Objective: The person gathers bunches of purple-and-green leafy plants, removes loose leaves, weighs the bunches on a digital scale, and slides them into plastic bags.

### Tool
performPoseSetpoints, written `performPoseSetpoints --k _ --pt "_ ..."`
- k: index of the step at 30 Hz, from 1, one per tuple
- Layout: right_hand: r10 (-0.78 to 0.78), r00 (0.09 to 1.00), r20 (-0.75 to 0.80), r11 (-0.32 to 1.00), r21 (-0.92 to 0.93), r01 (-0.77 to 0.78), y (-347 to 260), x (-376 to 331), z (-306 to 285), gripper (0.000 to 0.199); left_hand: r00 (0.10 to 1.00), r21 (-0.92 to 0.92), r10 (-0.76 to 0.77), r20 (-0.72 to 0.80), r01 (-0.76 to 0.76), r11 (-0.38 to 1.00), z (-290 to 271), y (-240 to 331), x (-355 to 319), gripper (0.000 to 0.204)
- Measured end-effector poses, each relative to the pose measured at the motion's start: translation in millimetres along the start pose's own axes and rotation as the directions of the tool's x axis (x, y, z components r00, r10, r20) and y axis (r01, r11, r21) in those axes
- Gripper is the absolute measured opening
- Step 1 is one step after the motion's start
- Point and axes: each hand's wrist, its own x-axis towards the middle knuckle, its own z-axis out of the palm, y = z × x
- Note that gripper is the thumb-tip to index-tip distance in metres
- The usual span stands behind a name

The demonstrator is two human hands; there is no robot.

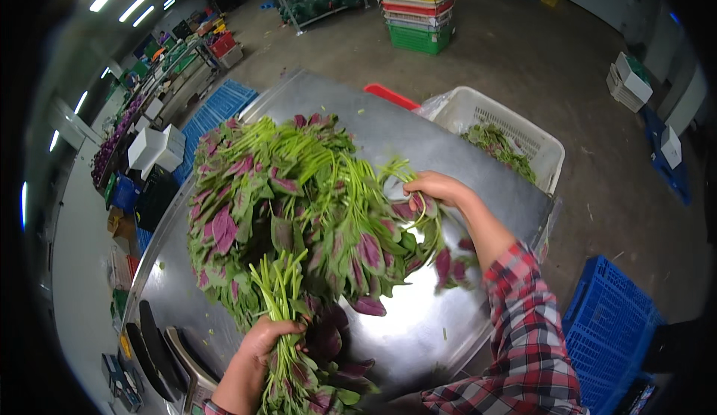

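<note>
A large heap of red-and-green amaranth [299, 183] covers the middle of a metal table [418, 295], its pale stems arching over the top and purple-marked leaves hanging toward me. Close to my body, my left hand [270, 340] is wrapped round a bunch of amaranth [282, 288], with the stem ends up and the leaves down. At the heap's right side, my right hand [433, 187] is closed on a few amaranth stems [412, 191]; their leaves dangle below over the bare metal, partly blurred.
A white plastic crate [553, 150] with loose leaves stands beyond the table's right corner. A blue plastic crate [609, 333] is at right. Dark strap-like items and a handheld device [187, 366] lie at the table's left edge. Stacked coloured crates [417, 12] and blue pallets [216, 113] stand farther off.
</note>
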Motion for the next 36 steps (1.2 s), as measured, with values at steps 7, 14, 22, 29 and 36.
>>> performPoseSetpoints --k 7,14,22,29,36 --pt "-0.076 0.989 0.123 0.992 -0.090 0.087 -29.6 -27.4 1.3 0.022 0.996 -0.117 0.070 -0.055 -0.076 0.990 -23.4 -18.0 -28.6 0.028" --pt "-0.419 0.905 -0.073 0.758 -0.576 0.305 -112.5 -102.2 72.1 0.032 0.955 -0.247 0.253 -0.157 -0.286 0.926 -39.7 -49.4 -79.9 0.027" --pt "-0.519 0.821 0.236 0.772 -0.284 0.569 -59.4 -136.4 286.4 0.035 0.820 -0.430 0.568 -0.066 -0.537 0.726 -40.4 -81.7 -106.2 0.052" --pt "-0.759 0.628 0.176 0.537 -0.378 0.754 -23.9 -187.8 472.4 0.041 0.734 -0.437 0.599 -0.321 -0.676 0.594 -90.9 -147.8 -150.0 0.050" --pt "-0.807 0.325 0.493 0.069 -0.468 0.881 -64.5 -209.5 526.5 0.037 0.767 -0.261 0.553 -0.325 -0.635 0.727 -163.5 -162.5 -242.6 0.040"
